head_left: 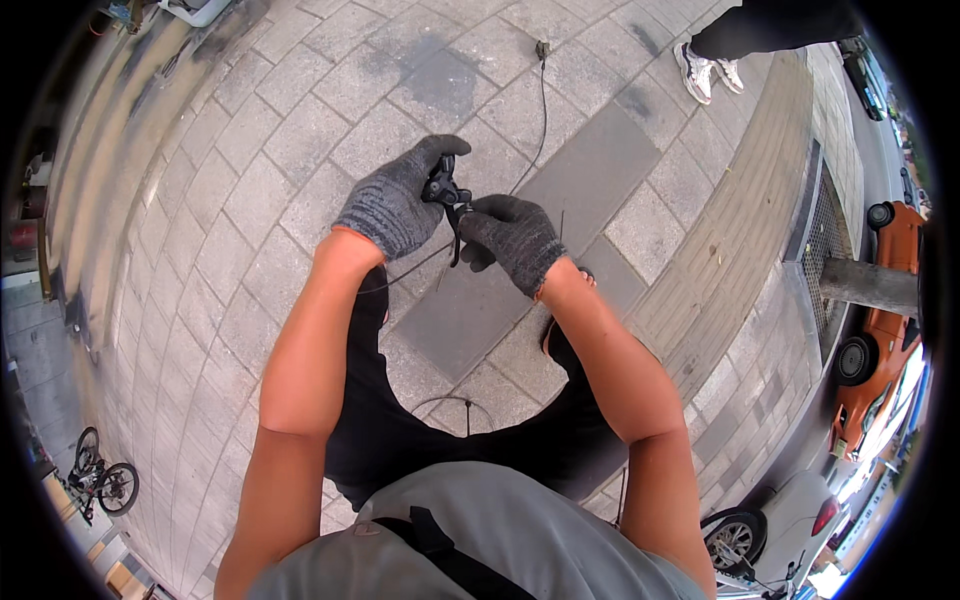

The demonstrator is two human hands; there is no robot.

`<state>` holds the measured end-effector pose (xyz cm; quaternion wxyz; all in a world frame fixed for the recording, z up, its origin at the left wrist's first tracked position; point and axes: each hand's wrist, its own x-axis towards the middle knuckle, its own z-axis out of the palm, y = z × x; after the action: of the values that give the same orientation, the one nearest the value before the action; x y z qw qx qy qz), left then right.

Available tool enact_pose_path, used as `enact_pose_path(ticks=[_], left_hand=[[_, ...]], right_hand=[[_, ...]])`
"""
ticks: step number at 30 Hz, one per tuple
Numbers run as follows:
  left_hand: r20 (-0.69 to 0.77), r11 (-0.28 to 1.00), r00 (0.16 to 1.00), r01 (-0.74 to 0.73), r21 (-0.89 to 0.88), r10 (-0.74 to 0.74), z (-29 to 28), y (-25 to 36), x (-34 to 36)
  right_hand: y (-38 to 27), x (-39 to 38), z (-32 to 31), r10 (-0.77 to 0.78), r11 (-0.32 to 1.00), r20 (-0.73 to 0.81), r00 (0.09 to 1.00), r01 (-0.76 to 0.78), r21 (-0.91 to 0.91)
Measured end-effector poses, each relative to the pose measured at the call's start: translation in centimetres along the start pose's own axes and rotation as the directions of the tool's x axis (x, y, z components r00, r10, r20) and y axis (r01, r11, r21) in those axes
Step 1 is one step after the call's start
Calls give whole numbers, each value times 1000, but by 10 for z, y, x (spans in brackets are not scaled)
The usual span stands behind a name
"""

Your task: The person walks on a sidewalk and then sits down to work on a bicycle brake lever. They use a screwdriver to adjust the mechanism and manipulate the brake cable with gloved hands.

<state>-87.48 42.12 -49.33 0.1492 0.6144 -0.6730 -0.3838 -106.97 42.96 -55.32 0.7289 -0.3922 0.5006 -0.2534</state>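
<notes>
A black bicycle brake lever [446,190] is held up between my two hands, above the paving. My left hand [395,203], in a dark grey knit glove, grips its body from the left, with the thumb and a finger along its upper end. My right hand [513,238], gloved alike, closes on the lever's right side; the fingertips are partly hidden. The lever blade points down between the hands. A thin black hose [545,118] runs from near the hands to a small dark brake caliper [542,49] lying on the ground. Another thin black line [412,268] curves below my left wrist.
Grey paving slabs [270,190] spread around my feet. A person's white shoes [697,75] stand at the far right. Beyond a tree trunk [870,286] in a grated pit are an orange car [880,370] and a white car [780,525]. A bicycle [100,480] stands at the lower left.
</notes>
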Motion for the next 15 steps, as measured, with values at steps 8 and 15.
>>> enact_pose_path(ticks=[8,15], left_hand=[[-74,999,996,-44,-7,44,8,-10,0],[-89,998,994,-60,2,60,-3,-7,11]], right_hand=[[2,-8,3,62,985,6,998,-62,159],[-11,2,-2,25,1000,-3,1000,-25,15]])
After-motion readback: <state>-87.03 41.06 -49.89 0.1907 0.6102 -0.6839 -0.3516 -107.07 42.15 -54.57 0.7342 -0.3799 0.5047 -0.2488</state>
